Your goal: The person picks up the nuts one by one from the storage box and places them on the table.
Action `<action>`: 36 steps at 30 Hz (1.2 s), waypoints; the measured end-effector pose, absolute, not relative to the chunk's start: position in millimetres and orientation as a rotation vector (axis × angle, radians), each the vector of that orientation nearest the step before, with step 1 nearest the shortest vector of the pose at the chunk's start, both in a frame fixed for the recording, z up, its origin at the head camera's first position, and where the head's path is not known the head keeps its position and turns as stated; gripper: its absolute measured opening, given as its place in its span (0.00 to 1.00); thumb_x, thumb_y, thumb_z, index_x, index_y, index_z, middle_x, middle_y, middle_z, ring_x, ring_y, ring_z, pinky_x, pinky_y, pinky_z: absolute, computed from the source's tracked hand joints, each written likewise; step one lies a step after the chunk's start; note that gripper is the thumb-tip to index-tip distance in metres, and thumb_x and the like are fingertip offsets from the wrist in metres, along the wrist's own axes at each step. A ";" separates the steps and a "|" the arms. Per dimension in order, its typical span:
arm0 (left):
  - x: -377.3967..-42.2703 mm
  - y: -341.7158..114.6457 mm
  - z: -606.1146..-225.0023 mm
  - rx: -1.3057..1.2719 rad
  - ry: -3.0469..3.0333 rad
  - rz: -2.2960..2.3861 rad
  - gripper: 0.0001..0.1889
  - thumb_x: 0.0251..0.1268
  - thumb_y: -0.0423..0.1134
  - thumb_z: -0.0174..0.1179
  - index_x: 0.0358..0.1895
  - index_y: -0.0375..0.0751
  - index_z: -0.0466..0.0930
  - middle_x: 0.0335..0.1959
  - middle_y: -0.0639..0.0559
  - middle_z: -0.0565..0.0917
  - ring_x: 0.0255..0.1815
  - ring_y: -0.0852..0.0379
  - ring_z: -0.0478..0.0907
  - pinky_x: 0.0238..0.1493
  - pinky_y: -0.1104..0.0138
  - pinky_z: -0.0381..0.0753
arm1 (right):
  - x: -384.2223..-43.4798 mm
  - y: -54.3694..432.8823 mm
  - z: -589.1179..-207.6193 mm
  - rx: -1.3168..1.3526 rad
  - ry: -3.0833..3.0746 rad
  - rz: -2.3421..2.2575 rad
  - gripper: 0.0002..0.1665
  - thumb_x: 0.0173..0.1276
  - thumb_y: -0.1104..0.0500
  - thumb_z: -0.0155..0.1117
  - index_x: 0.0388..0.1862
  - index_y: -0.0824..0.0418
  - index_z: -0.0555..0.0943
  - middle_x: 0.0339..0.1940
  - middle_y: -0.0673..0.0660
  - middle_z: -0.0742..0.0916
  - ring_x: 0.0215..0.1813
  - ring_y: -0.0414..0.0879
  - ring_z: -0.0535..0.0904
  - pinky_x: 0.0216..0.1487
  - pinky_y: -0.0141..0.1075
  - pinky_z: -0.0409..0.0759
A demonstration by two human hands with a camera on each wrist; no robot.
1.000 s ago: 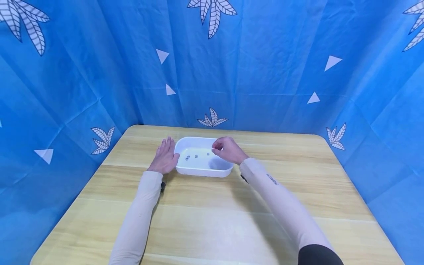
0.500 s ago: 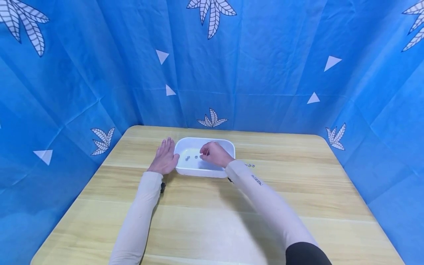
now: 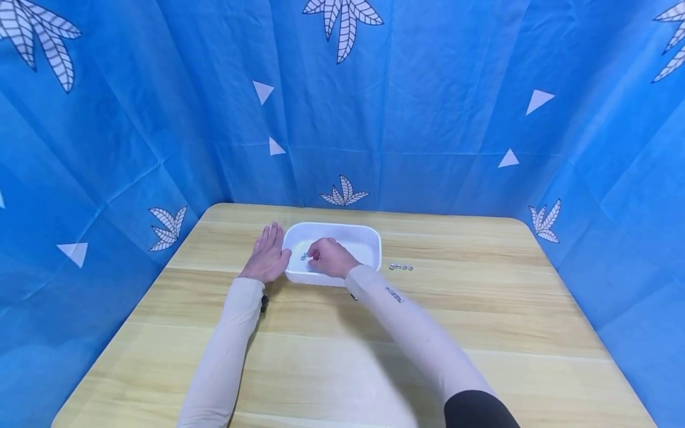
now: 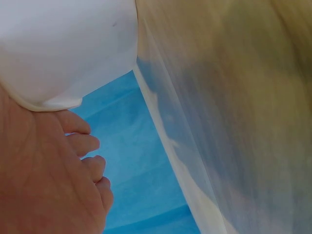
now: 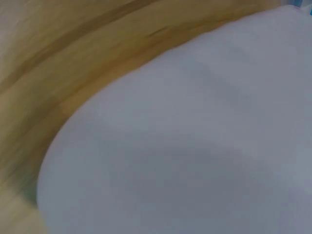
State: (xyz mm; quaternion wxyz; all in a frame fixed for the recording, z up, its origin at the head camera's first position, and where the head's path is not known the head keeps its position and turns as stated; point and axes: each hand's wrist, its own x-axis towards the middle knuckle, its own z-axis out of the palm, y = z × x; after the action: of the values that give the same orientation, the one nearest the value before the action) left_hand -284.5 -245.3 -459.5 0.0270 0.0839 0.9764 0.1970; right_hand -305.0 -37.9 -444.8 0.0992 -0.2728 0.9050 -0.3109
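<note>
A white rectangular tray [image 3: 353,232] stands on the wooden table. My left hand [image 3: 266,254] lies along its left end, fingers straight and thumb at the rim; the left wrist view has the palm [image 4: 44,165] against the tray wall [image 4: 73,53]. My right hand [image 3: 333,258] is down inside the tray, fingers bent, tips pointing left. Whether it pinches anything is hidden. Just left of its fingertips lie two small silvery metal pieces [image 3: 304,257], too small to name surely. Several similar metal pieces [image 3: 401,267] sit in a row on the table, right of the tray.
The light wooden table [image 3: 299,356] has rounded far corners. Blue patterned cloth [image 3: 439,107] hangs behind it and on both sides. The right wrist view is filled mostly by the tray's blurred white wall [image 5: 185,146].
My right hand has moved left and nearer within the tray, covering metal pieces seen there before. The row on the table has come out from behind the right arm. My left hand stays put.
</note>
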 end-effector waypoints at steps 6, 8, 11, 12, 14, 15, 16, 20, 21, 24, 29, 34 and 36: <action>-285.1 -245.6 -460.4 0.261 3.023 0.604 0.38 0.82 0.48 0.32 0.83 0.28 0.33 0.86 0.35 0.32 0.87 0.35 0.27 0.86 0.40 0.34 | -305.7 -44.7 -445.9 -0.811 2.700 -0.900 0.14 0.70 0.61 0.70 0.53 0.64 0.89 0.48 0.58 0.92 0.50 0.48 0.88 0.60 0.38 0.86; -285.1 -245.5 -460.5 0.260 3.027 0.609 0.38 0.82 0.48 0.32 0.83 0.28 0.34 0.86 0.35 0.32 0.87 0.35 0.28 0.86 0.40 0.35 | -305.9 -45.9 -446.2 -0.808 2.703 -0.901 0.14 0.70 0.61 0.70 0.53 0.64 0.89 0.48 0.59 0.92 0.51 0.49 0.88 0.60 0.38 0.86; -285.6 -245.1 -460.5 0.255 3.027 0.614 0.38 0.82 0.49 0.32 0.83 0.28 0.34 0.87 0.35 0.33 0.88 0.35 0.29 0.86 0.41 0.36 | -306.1 -47.4 -446.3 -0.786 2.701 -0.904 0.14 0.71 0.61 0.70 0.53 0.64 0.88 0.49 0.59 0.92 0.52 0.50 0.88 0.61 0.39 0.86; -285.9 -245.1 -460.7 0.254 3.027 0.611 0.38 0.82 0.49 0.32 0.83 0.28 0.34 0.87 0.35 0.33 0.88 0.35 0.29 0.86 0.41 0.36 | -306.2 -47.9 -446.3 -0.779 2.700 -0.906 0.14 0.71 0.61 0.69 0.53 0.64 0.88 0.49 0.59 0.92 0.53 0.50 0.88 0.62 0.39 0.86; -286.5 -244.9 -460.6 0.253 3.026 0.604 0.38 0.82 0.49 0.32 0.83 0.28 0.34 0.87 0.36 0.33 0.88 0.35 0.29 0.86 0.41 0.36 | -307.0 -49.0 -446.4 -0.776 2.702 -0.907 0.14 0.71 0.62 0.69 0.53 0.64 0.89 0.49 0.59 0.92 0.53 0.51 0.88 0.62 0.40 0.86; -286.8 -245.0 -460.5 0.252 3.023 0.604 0.38 0.82 0.49 0.32 0.83 0.28 0.34 0.87 0.36 0.32 0.88 0.35 0.28 0.86 0.41 0.36 | -307.3 -49.7 -446.3 -0.775 2.701 -0.912 0.14 0.71 0.62 0.69 0.52 0.64 0.89 0.49 0.60 0.92 0.54 0.51 0.88 0.62 0.40 0.86; -286.9 -245.0 -460.3 0.251 3.021 0.605 0.38 0.82 0.49 0.32 0.83 0.28 0.33 0.87 0.36 0.32 0.88 0.35 0.28 0.86 0.41 0.35 | -307.6 -50.3 -446.2 -0.776 2.703 -0.913 0.13 0.71 0.62 0.69 0.52 0.64 0.89 0.49 0.60 0.92 0.54 0.51 0.88 0.63 0.40 0.86; -287.3 -245.8 -460.2 0.257 3.012 0.613 0.38 0.82 0.48 0.33 0.83 0.28 0.32 0.86 0.36 0.31 0.87 0.35 0.27 0.86 0.40 0.35 | -309.0 -53.6 -447.1 -0.781 2.703 -0.907 0.13 0.70 0.63 0.69 0.52 0.64 0.89 0.50 0.60 0.92 0.55 0.52 0.88 0.63 0.40 0.85; -287.2 -246.0 -460.3 0.257 3.011 0.613 0.38 0.82 0.48 0.33 0.83 0.28 0.32 0.86 0.36 0.31 0.87 0.35 0.27 0.86 0.40 0.35 | -309.4 -54.5 -447.2 -0.783 2.705 -0.900 0.14 0.70 0.63 0.69 0.52 0.64 0.89 0.50 0.60 0.92 0.55 0.52 0.88 0.63 0.40 0.85; -286.7 -246.4 -460.3 0.254 3.010 0.607 0.38 0.82 0.48 0.33 0.83 0.28 0.32 0.86 0.36 0.30 0.87 0.36 0.26 0.86 0.40 0.35 | -310.4 -57.5 -447.2 -0.804 2.717 -0.866 0.14 0.70 0.62 0.69 0.53 0.65 0.89 0.51 0.60 0.92 0.55 0.51 0.88 0.63 0.39 0.85; -287.9 -247.4 -461.6 0.261 3.017 0.621 0.38 0.82 0.48 0.33 0.83 0.28 0.33 0.86 0.36 0.31 0.87 0.36 0.27 0.86 0.41 0.35 | -312.1 -61.5 -447.6 -0.784 2.757 -0.811 0.16 0.71 0.61 0.68 0.55 0.64 0.88 0.52 0.59 0.92 0.56 0.50 0.88 0.64 0.40 0.85; -288.6 -247.4 -463.5 0.274 3.026 0.632 0.38 0.82 0.47 0.33 0.83 0.27 0.35 0.87 0.35 0.33 0.88 0.36 0.28 0.87 0.42 0.36 | -315.2 -63.8 -453.6 -0.754 2.775 -0.780 0.19 0.71 0.59 0.67 0.60 0.62 0.86 0.56 0.57 0.91 0.57 0.50 0.88 0.65 0.40 0.84; -287.8 -247.0 -463.3 0.277 3.027 0.634 0.38 0.81 0.47 0.33 0.82 0.26 0.35 0.86 0.34 0.34 0.87 0.35 0.28 0.87 0.41 0.36 | -316.3 -64.6 -455.2 -0.756 2.764 -0.776 0.21 0.72 0.59 0.66 0.62 0.62 0.85 0.58 0.57 0.90 0.59 0.50 0.87 0.67 0.41 0.83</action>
State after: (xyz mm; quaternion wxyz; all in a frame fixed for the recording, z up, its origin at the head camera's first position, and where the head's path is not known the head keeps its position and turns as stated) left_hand -287.8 -247.0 -463.3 0.0181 0.0891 0.9747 0.2041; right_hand -316.3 -64.6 -455.2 0.0866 -0.2536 0.9276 -0.2604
